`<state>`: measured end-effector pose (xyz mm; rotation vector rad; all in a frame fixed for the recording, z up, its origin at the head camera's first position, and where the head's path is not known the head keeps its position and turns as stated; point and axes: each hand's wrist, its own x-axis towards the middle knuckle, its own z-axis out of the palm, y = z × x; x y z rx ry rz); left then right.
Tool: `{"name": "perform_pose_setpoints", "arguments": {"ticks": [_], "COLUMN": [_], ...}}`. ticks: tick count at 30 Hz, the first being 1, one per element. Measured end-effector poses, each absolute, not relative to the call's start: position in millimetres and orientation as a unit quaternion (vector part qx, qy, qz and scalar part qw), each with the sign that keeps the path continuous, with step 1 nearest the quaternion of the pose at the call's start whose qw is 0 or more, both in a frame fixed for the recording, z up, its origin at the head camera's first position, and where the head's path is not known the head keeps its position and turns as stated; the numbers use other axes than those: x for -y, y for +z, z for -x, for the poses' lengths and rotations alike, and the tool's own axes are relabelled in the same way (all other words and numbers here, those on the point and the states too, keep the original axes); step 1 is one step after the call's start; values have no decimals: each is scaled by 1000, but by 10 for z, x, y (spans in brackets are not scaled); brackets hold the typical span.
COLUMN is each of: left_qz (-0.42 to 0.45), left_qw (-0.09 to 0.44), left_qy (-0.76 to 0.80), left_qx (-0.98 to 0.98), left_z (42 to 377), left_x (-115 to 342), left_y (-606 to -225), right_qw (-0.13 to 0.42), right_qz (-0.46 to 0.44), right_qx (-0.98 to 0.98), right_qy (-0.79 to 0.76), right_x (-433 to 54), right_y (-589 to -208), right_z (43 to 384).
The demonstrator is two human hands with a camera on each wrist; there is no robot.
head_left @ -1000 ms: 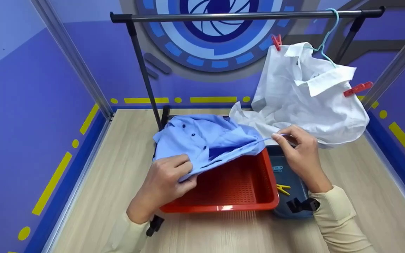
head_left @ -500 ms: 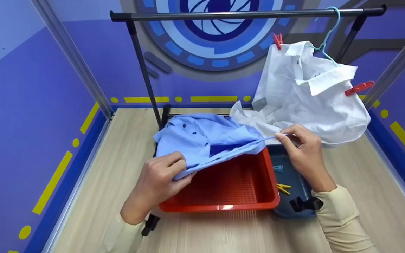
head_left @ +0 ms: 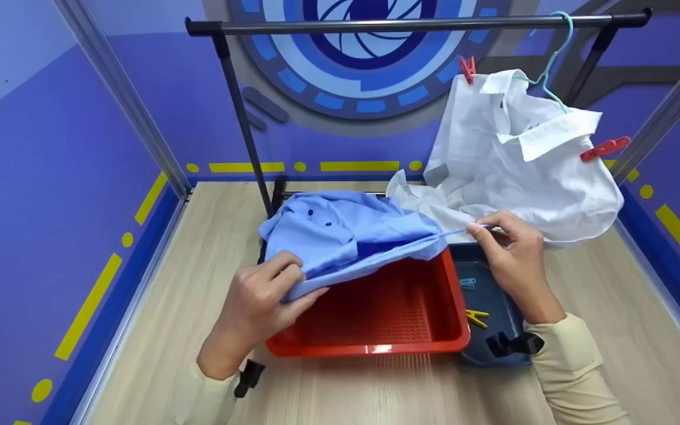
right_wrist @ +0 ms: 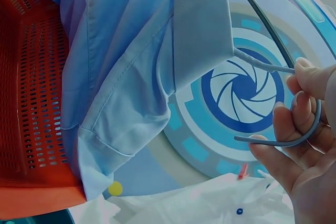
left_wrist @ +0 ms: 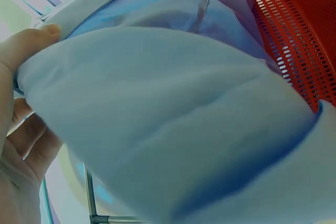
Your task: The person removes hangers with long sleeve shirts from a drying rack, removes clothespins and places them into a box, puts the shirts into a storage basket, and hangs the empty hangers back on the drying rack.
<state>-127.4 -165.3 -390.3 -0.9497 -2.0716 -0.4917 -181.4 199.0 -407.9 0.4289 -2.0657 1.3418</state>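
Note:
A light blue button-up shirt (head_left: 316, 236) lies bunched over the back of a red basket (head_left: 369, 349). My left hand (head_left: 251, 301) grips the shirt's near edge between thumb and fingers. In the left wrist view, a broad fold of the fabric (left_wrist: 157, 93) runs from this hand. My right hand (head_left: 514, 254) pinches the thin blue-grey hook of a clothes hanger (right_wrist: 268, 66). The hook comes out at the shirt's collar (right_wrist: 202, 30) and curves round past my fingers. The rest of this hanger is hidden inside the shirt.
A white shirt (head_left: 511, 159) hangs on a turquoise hanger (head_left: 567, 41) from the rack bar (head_left: 375, 26), with red clothes pegs (head_left: 605, 149) on it. Right of the basket stands a dark grey tray (head_left: 493, 348) holding a blue peg (head_left: 467, 283) and a yellow peg (head_left: 477, 317).
My left hand has shifted left, drawing the near edge of the blue shirt with it. The right hand, with the hanger hook, has moved slightly right.

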Motion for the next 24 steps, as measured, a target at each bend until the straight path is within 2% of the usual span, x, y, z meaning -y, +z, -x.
{"name": "perform_pose_setpoints", "arguments": {"ticks": [7,10,18,24], "left_qz": [370,375,370,367], "left_qw": [396,416,476,483], "left_qy": [-217,-224,-218,-238], "left_qx": [812,798,767,759], "left_z": [1276,1283,1317,1333], "left_x": [1667,1657,1596,1563], "left_y": [-3927,-3940,-3991,-4020], "right_qw": [308,298,273,260], "right_qz": [-147,-140,-123,-127], "right_qx": [779,776,764,763], "right_qy": [526,538,571,578], "right_x": [-1940,-1887,-2017,-2039], "right_y": [-4013,-3933,-4122,-4129], "right_z": [1758,1705,1815,1803]}}
